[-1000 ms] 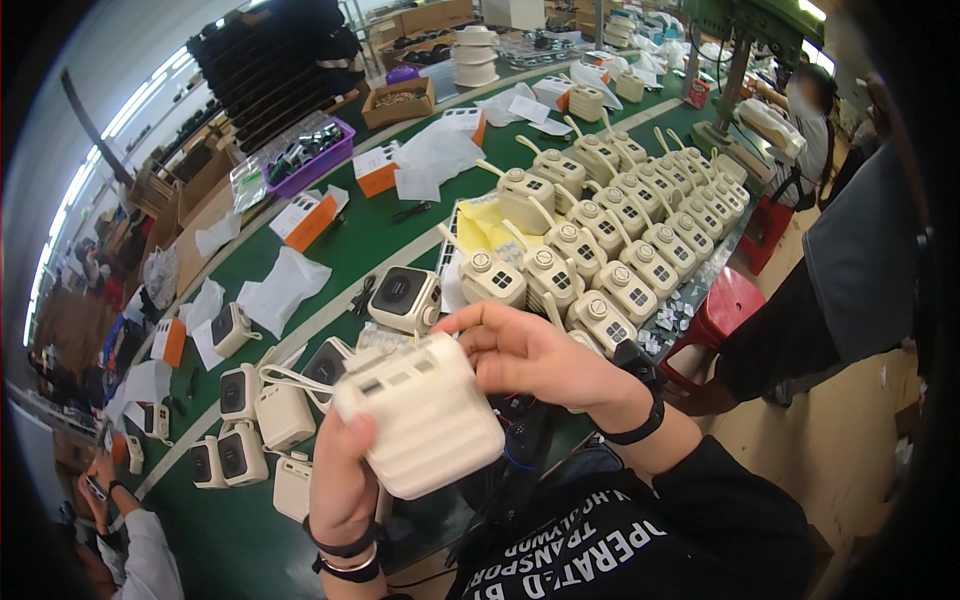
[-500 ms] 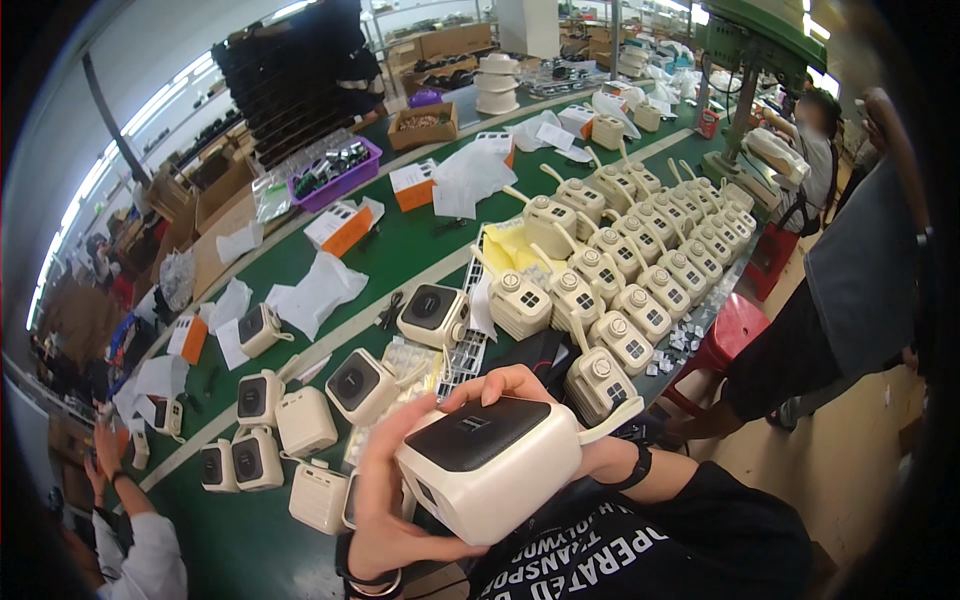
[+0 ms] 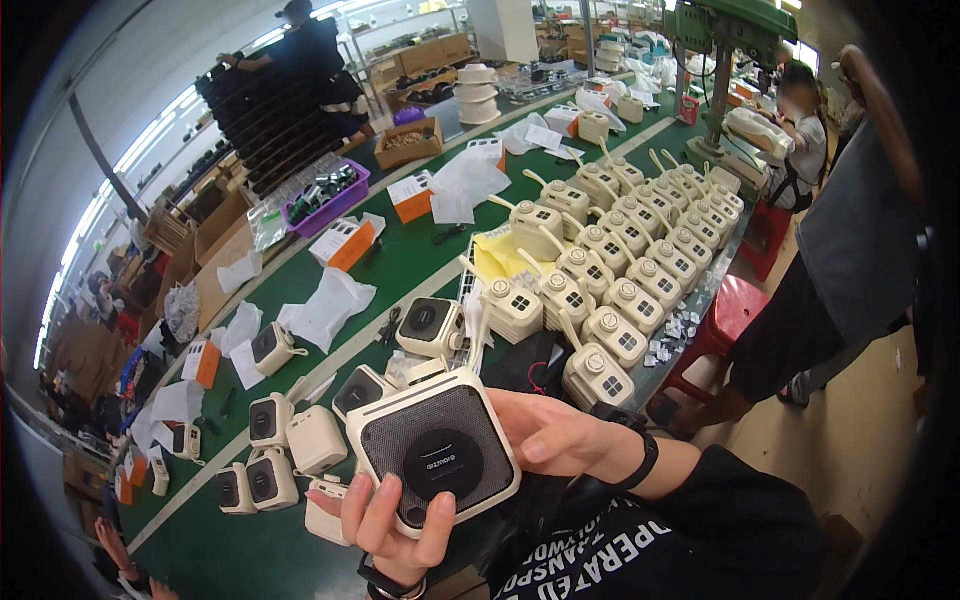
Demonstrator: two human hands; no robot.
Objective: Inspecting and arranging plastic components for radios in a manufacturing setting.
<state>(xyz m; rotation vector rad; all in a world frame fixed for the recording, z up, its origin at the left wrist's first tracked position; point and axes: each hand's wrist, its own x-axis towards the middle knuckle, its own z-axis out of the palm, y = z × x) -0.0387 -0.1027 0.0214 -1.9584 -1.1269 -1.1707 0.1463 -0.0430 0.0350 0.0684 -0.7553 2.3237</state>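
Note:
Close in front of me is a cream portable speaker [image 3: 385, 450] with a dark mesh grille and a round black disc, its front turned toward me. My left hand [image 3: 405, 525] grips it from below, fingertips resting on the lower grille. At its right side is my right hand [image 3: 550, 432], thumb showing and the other fingers partly hidden by the speaker's edge. Several similar speakers [image 3: 318, 440] stand on the green table just left of it, some with the grille facing out. Beyond my right hand are rows of cream speakers [image 3: 595, 378] with knobs and raised straps.
Orange-and-white boxes [image 3: 345, 243], white plastic bags [image 3: 328, 305] and a purple basket [image 3: 328, 200] lie along the green table [image 3: 250, 330]. A red stool [image 3: 728, 325] and a standing person [image 3: 850, 240] are at right. Another worker's hand [image 3: 113, 545] shows at lower left.
The speaker has been tilted up and turned, so its grille now faces me. My left hand has shifted under its lower edge, and my right hand now shows at its right side.

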